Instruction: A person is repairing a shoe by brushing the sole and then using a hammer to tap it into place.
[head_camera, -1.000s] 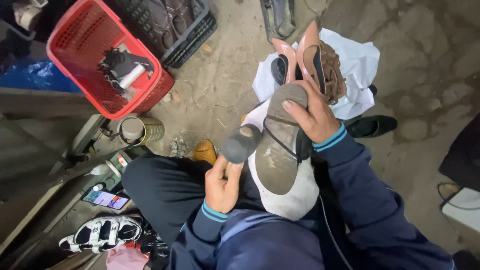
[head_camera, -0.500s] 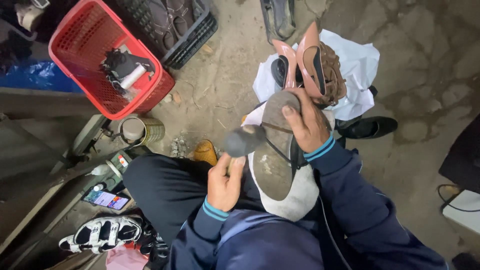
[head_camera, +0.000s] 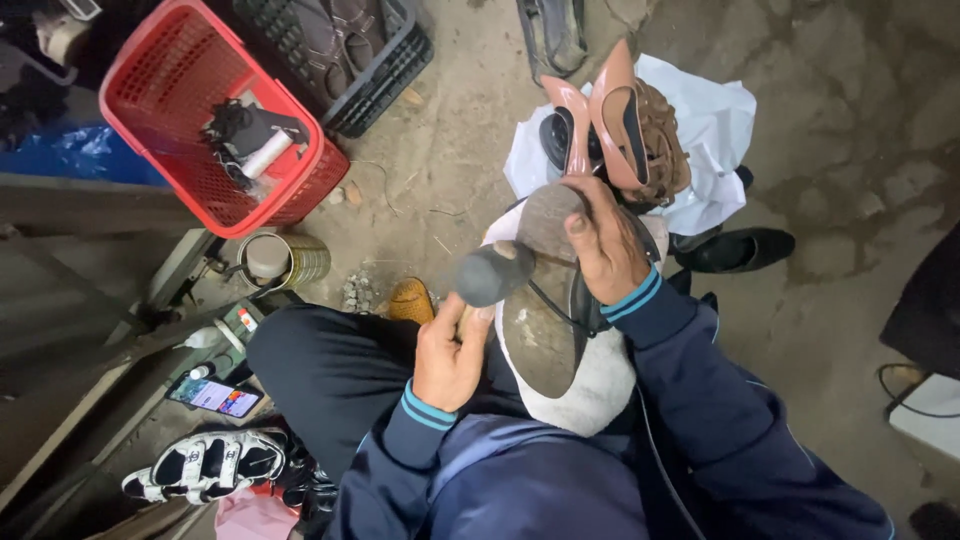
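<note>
Hammer (head_camera: 492, 275) and shoe (head_camera: 545, 300) sit at the middle of the view, over the person's lap; the shoe lies sole-up, apparently on a pale rounded support (head_camera: 590, 395), its long axis running from the person's body outward toward the heap of footwear ahead, toe end farthest away. The right hand (head_camera: 605, 245) is clamped over the far end of the sole, thumb pressed on the worn surface, fingers wrapped round the right edge; the left hand (head_camera: 450, 355) is closed on the hammer's handle, which is mostly hidden in the fist, and the dark rounded head stands just left of the sole's far end, close beside the right thumb; whether head and sole are touching cannot be told. The sole therefore lies to the right of the hammer head, and the left hand is the nearer one to the near, heel end.

Against the earlier pictures, the right hand has slid from a flatter cover over the toe to a grip further round the edge, leaving more of the sole bare; the hammer head has stayed at almost the same spot beside it.

Around them: pink high-heeled shoes (head_camera: 600, 120) lie on a white cloth (head_camera: 720, 130) ahead; a black shoe (head_camera: 740, 250) lies to the right; a red basket (head_camera: 215, 195) holding dark items stands at upper left, a tin (head_camera: 285, 260) just below it; a phone (head_camera: 215, 397) and a black-and-white sandal (head_camera: 205, 465) lie at lower left.
</note>
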